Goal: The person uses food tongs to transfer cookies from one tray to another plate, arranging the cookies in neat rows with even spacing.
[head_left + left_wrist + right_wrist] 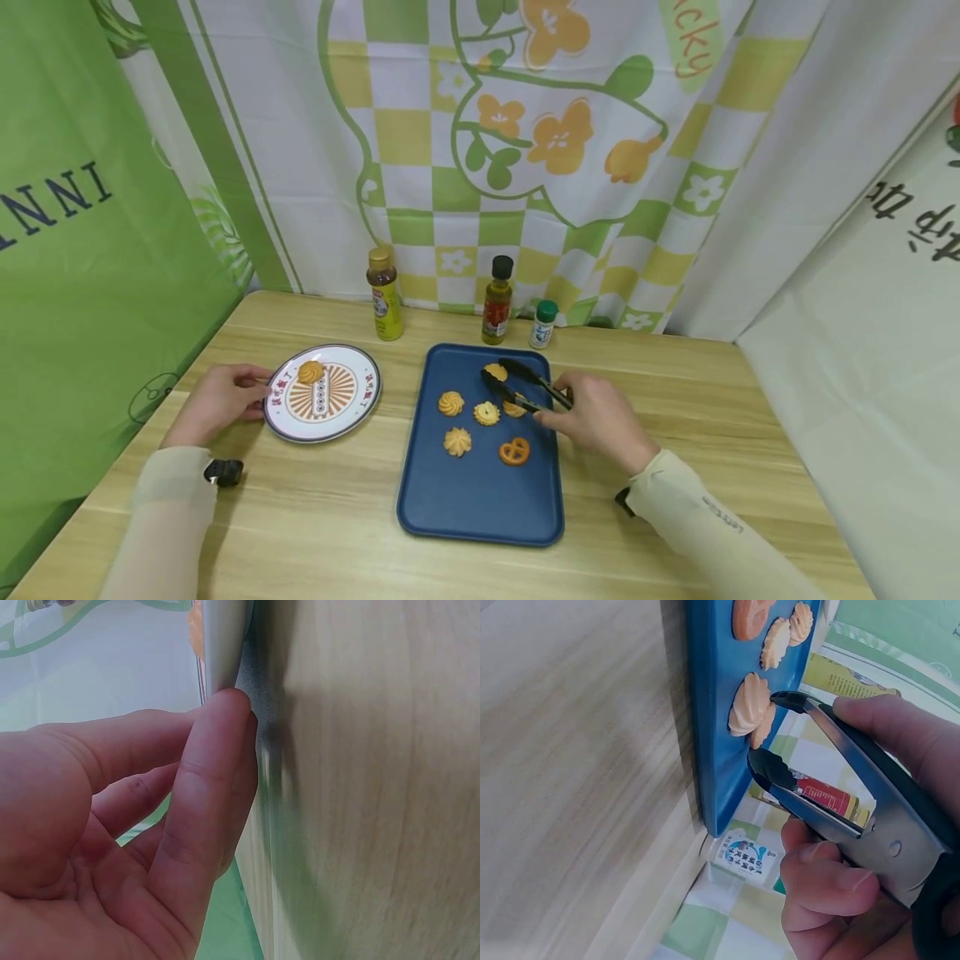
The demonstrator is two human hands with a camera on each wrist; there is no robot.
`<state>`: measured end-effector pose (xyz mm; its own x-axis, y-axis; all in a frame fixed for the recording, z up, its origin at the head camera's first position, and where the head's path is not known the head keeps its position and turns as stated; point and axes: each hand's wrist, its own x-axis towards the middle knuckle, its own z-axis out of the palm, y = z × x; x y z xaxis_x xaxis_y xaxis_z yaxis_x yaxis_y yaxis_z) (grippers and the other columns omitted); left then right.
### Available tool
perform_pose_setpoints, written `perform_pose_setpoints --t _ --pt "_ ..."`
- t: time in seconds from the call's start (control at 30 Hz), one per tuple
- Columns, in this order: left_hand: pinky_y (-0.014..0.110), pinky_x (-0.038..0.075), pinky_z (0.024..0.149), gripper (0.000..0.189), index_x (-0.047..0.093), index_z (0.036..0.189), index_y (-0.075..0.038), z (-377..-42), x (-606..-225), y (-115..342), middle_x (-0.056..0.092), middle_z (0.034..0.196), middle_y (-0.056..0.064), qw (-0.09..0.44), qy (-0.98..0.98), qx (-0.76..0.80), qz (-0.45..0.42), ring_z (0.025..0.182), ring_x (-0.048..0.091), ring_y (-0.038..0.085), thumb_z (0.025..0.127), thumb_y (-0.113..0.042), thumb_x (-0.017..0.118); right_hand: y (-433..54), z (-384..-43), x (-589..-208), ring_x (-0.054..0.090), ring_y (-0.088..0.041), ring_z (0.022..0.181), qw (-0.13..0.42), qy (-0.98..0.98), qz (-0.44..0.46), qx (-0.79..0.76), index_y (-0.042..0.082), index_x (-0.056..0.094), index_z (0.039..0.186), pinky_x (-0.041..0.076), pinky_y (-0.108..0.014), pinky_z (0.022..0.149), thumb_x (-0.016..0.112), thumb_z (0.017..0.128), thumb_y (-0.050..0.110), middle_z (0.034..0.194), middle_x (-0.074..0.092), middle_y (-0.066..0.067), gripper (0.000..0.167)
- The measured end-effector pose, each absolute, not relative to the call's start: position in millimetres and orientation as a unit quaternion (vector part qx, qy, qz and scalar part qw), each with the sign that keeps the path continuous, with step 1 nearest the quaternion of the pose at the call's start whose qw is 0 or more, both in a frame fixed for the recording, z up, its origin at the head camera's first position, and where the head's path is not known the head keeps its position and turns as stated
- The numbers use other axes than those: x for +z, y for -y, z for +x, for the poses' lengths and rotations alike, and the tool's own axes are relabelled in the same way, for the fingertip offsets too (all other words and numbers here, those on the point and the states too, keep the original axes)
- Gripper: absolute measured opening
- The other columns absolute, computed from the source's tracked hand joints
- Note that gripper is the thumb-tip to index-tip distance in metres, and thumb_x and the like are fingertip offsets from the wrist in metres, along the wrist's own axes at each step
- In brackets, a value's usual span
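My right hand (602, 417) grips black-tipped metal tongs (870, 799), their jaws apart around a round cookie (495, 372) near the far end of a blue tray (480, 508). Beside the tongs lies another cookie (514, 406), partly covered by them in the head view. Swirled cookies (451, 403) and a pretzel (514, 451) also lie on the tray. On the left, my left hand (225, 400) pinches the rim of a white patterned plate (318, 429) between thumb and fingers. One swirled cookie (311, 372) sits on that plate.
Behind the tray stand a yellow-labelled bottle (386, 300), a black-capped bottle (497, 304) and a small green-capped jar (543, 325). A patterned curtain (420, 142) hangs along the back edge of the wooden table (315, 517).
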<state>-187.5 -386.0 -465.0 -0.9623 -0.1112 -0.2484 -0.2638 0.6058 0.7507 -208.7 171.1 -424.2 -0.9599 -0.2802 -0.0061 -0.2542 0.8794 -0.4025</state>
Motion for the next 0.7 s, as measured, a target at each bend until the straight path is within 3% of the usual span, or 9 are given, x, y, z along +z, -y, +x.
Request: perform_pose_setpoints --t 0.3,0.5,0.7 --pt "0.027 0.071 0.076 0.043 0.056 0.151 0.016 -186.6 -467.2 386.9 0.071 0.121 0.030 0.087 -0.889 0.436 -0.106 0.087 0.073 0.015 0.113 -0.004 0.061 -164.0 -211.2 -418.5 0.071 -0.022 0.092 0.044 -0.968 -0.141 -0.202 0.002 0.074 0.137 0.064 -0.044 0.077 0.088 0.095 0.047 0.128 0.080 -0.017 0.063" --pt "0.027 0.071 0.075 0.043 0.056 0.151 0.017 -187.6 -465.2 386.9 0.070 0.122 0.032 0.085 -0.892 0.433 -0.103 0.087 0.073 0.015 0.113 -0.004 0.061 -157.1 -214.2 -418.4 0.064 -0.020 0.080 0.043 -0.967 -0.150 -0.202 0.002 0.075 0.132 0.055 -0.035 0.065 0.089 0.094 0.045 0.115 0.080 -0.014 0.059" --pt "0.027 0.071 0.076 0.043 0.057 0.150 0.017 -187.4 -463.7 385.8 0.069 0.124 0.033 0.085 -0.894 0.428 -0.102 0.088 0.073 0.016 0.113 -0.004 0.061 -147.7 -215.0 -417.4 0.069 -0.020 0.087 0.043 -0.966 -0.157 -0.203 0.002 0.076 0.131 0.063 -0.041 0.074 0.089 0.093 0.043 0.118 0.080 -0.014 0.057"
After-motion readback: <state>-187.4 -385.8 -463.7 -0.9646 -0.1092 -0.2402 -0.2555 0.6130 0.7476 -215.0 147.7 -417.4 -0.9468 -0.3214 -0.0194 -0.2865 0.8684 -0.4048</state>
